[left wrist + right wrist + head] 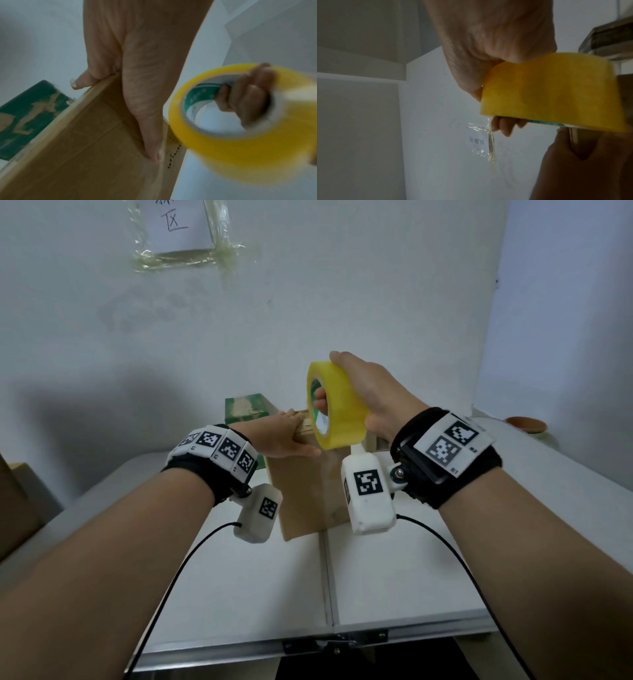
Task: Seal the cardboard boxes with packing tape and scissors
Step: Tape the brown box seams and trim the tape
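We stand at the table (239, 577) with the box (305, 494) upright on it as our landmark. Our left hand (286, 436) lies over the box's top near edge, fingers straight on top and thumb (152, 142) pressed flat down the near face, apparently pinning the tape end there. Our right hand (366, 392) holds the tape (337, 405) just above the box's right top corner, fingers curled through the core and thumb over the outer band. A green box (245, 409) sits behind the box, to its left. We judge the step to be laying the strip. Next we need to draw the roll back across the top seam while the left hand keeps the end down. No scissors are in view.
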